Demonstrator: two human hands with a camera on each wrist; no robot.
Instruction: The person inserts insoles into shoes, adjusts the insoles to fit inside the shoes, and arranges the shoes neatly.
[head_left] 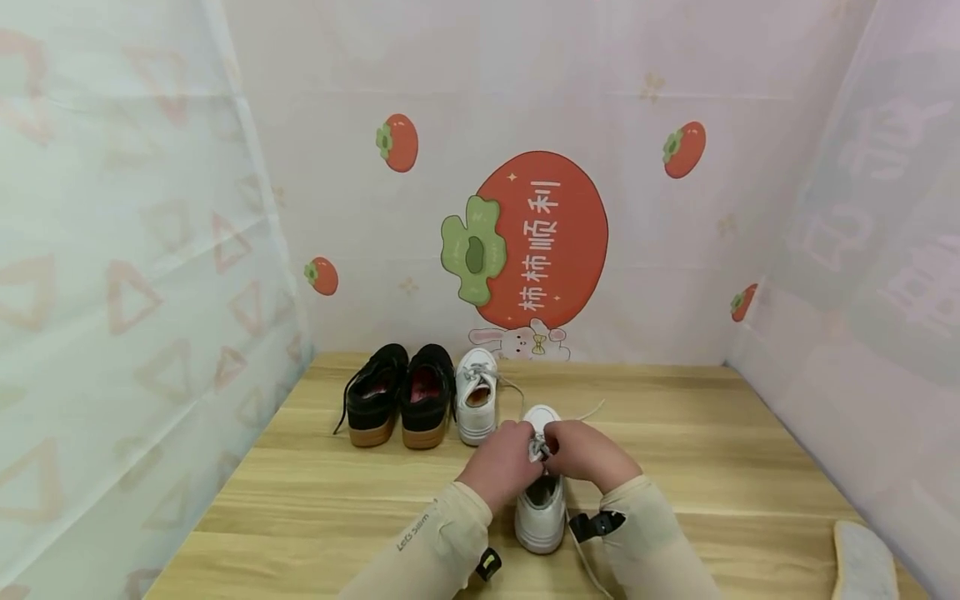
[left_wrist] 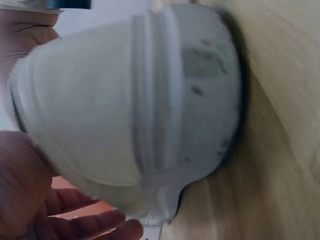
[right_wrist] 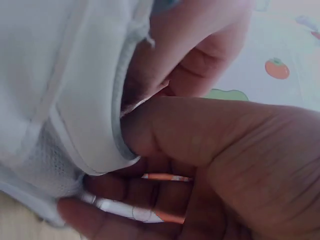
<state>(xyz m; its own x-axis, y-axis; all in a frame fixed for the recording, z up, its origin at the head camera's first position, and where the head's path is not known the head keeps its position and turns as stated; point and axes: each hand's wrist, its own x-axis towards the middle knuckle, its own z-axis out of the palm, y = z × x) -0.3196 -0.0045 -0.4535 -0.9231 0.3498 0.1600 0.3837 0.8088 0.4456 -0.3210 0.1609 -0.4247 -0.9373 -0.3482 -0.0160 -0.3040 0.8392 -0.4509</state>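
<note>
A white sneaker (head_left: 541, 532) stands on the table with its heel toward me and grey laces (head_left: 538, 450) across its front. Both hands meet over its opening. My left hand (head_left: 501, 464) grips the left side of the opening; in the left wrist view its fingers lie along the outside of the shoe (left_wrist: 90, 105), and its thumb is hidden. On the other side my right hand (head_left: 588, 454) pinches the shoe's edge, thumb inside the collar and fingers outside, as the right wrist view shows. Whether either hand also holds a lace, I cannot tell.
Left of the hands stand another white sneaker (head_left: 476, 429) and two black shoes, a nearer one (head_left: 423, 417) and a farther-left one (head_left: 371, 421), with gum soles. A loose lace end (head_left: 588, 567) trails toward me. A pale flat pad (head_left: 862, 558) lies near the table's right edge.
</note>
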